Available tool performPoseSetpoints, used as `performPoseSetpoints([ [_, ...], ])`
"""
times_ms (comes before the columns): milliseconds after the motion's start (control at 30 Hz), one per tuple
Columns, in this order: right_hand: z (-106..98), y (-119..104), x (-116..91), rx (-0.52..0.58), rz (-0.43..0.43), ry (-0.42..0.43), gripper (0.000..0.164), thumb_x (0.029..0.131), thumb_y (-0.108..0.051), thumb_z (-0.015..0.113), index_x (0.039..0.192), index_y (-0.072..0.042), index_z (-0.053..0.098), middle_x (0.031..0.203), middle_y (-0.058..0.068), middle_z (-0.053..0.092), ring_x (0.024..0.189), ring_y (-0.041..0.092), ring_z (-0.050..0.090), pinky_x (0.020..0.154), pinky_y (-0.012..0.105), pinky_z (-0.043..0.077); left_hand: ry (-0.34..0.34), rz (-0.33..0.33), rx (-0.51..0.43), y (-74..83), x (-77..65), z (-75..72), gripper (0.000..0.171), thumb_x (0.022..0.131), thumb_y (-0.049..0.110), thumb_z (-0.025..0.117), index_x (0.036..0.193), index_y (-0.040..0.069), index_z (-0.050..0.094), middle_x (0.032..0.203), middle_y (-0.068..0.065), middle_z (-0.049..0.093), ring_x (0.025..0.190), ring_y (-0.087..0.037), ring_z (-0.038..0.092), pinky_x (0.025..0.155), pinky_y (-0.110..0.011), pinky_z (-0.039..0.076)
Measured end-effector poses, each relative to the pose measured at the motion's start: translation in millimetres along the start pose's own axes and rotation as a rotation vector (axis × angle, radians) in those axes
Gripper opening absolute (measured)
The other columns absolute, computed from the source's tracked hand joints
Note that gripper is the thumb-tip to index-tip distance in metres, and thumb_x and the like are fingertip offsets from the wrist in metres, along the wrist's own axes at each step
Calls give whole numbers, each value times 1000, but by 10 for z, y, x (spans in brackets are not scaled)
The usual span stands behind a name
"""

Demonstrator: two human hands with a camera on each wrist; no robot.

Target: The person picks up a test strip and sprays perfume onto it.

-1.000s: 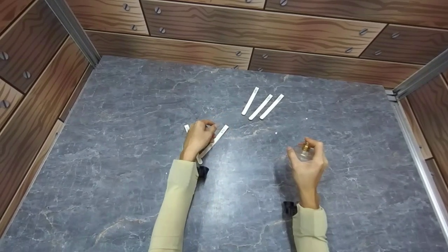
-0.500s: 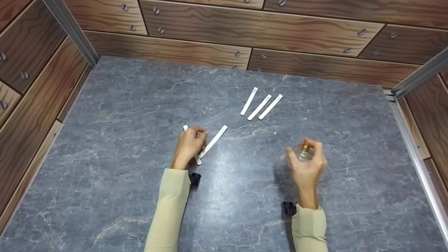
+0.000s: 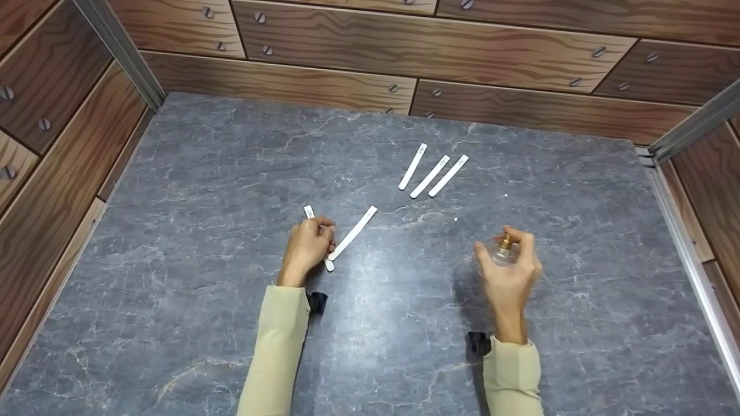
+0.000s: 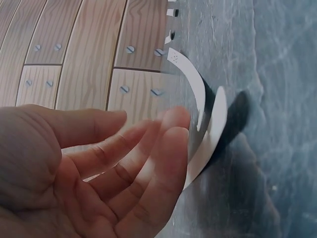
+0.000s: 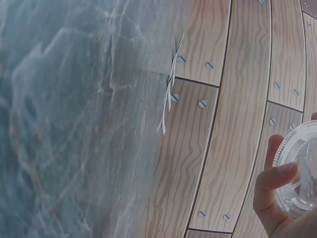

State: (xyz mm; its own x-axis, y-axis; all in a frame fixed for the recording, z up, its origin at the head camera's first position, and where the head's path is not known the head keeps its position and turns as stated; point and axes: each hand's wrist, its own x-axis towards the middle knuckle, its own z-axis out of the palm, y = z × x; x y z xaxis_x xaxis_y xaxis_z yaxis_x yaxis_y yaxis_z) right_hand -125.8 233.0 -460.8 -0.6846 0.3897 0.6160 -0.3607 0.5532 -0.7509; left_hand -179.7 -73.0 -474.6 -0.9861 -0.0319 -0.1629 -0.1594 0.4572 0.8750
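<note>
Two white paper test strips lie on the table under and beside my left hand (image 3: 305, 249). One strip (image 3: 353, 232) slants up to the right; the other strip (image 3: 330, 266) runs beneath the hand, with its middle hidden. In the left wrist view my left hand (image 4: 114, 168) has loosely bent fingers and a thumb apart from them, with nothing pinched. Both strips look bowed there and cast shadows. At the right, my right hand (image 3: 511, 280) holds a clear glass perfume bottle (image 3: 502, 255) with a gold spray neck. Its ribbed glass base (image 5: 297, 144) faces the right wrist camera.
Three more white strips (image 3: 429, 177) lie side by side farther back on the grey marbled table (image 3: 231, 173). Tiny white specks (image 3: 455, 219) dot the surface between them and the bottle. Wood-patterned panels (image 3: 324, 40) and metal corner posts enclose the table.
My left hand has moved left and slightly toward me, uncovering more of the right-slanting strip. The right hand with the perfume bottle stays in place, and the three far strips have not moved.
</note>
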Motion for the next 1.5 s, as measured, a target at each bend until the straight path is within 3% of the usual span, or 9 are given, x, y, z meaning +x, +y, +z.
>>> performPoseSetpoints([
  [100,3,-4,1,3,-6,-4,39,70,17,81,103,15,60,85,22,66,80,14,61,78,17,47,7,4,-8,-16,-6,-2,21,98,0,57,112,-8,71,75,-11,70,59,-16,64,47,-16,47],
  [200,6,-7,-1,7,-6,-7,39,70,17,81,103,15,60,85,23,66,82,7,60,77,16,48,15,18,12,-40,-11,-1,22,95,-3,55,110,-8,71,77,-11,70,63,-17,67,47,-15,46],
  [467,5,4,-2,3,2,1,40,69,17,81,103,16,60,85,24,66,81,8,60,78,16,47,34,61,103,-67,-28,9,27,83,-7,59,105,-3,74,76,-7,70,55,-10,55,53,-21,46],
  [700,4,-7,2,2,-12,-4,40,70,17,81,104,15,60,85,24,67,81,7,60,78,16,47,-6,0,58,-76,-47,36,33,76,-10,75,108,-3,73,89,-13,73,74,-21,68,67,-29,58],
  [900,13,-12,-1,3,-2,-1,41,70,17,82,104,14,61,86,23,67,82,8,61,78,16,47,23,19,68,-105,-66,87,42,64,-16,79,104,-3,73,87,-10,69,76,-20,66,71,-34,58],
  [1100,14,-16,-2,-1,-2,10,41,69,16,83,104,13,61,85,19,67,81,23,63,79,17,48,41,13,128,-86,-78,108,42,64,-17,75,104,-1,74,88,-9,69,78,-22,68,73,-34,59],
  [1333,15,0,-8,10,-10,8,42,68,17,83,103,14,61,85,22,67,82,9,60,78,17,47,31,39,100,-74,-74,95,33,67,-17,73,97,-2,74,85,-10,72,77,-20,69,73,-32,59],
  [1500,13,2,-6,5,-15,-1,41,69,17,82,104,15,61,85,21,66,82,9,59,79,18,47,30,55,94,-79,-73,99,31,66,-17,73,93,-2,74,79,-7,72,70,-15,67,67,-27,57],
])
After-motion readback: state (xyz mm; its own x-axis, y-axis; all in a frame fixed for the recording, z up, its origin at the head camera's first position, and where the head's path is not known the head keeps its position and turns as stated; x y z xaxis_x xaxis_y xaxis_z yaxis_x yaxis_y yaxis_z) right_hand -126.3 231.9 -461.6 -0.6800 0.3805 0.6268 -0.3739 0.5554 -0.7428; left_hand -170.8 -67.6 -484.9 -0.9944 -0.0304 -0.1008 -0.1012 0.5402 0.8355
